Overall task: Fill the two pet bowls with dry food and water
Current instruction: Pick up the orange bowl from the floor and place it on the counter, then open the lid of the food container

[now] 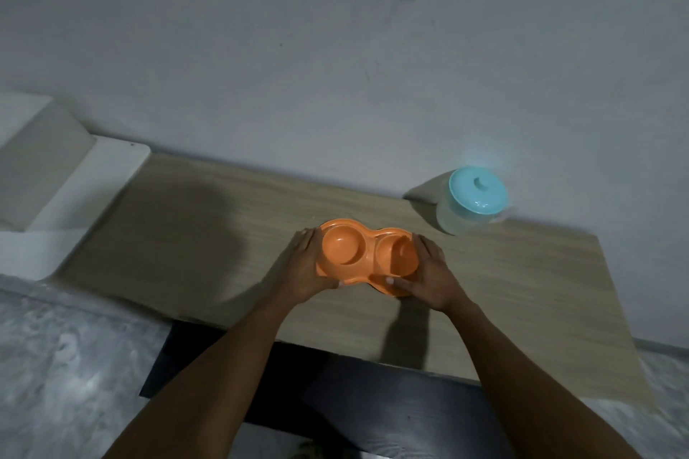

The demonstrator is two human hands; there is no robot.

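Note:
An orange double pet bowl (pixel 363 251) lies on the wooden table (pixel 208 235), near its middle. Both of its round wells look empty. My left hand (pixel 307 266) grips the left end of the dish, thumb at the front edge. At the right end, my right hand (pixel 432 278) holds the dish with fingers over the rim and thumb on the front lip. A clear jug with a light blue lid (pixel 472 199) stands at the back right against the wall, apart from both hands; its contents cannot be made out.
A grey wall (pixel 335 48) runs along the back of the table. White and beige blocks (pixel 56 175) sit at the left end. The table's dark front panel (pixel 335 384) and a pale mottled floor (pixel 74 365) lie below.

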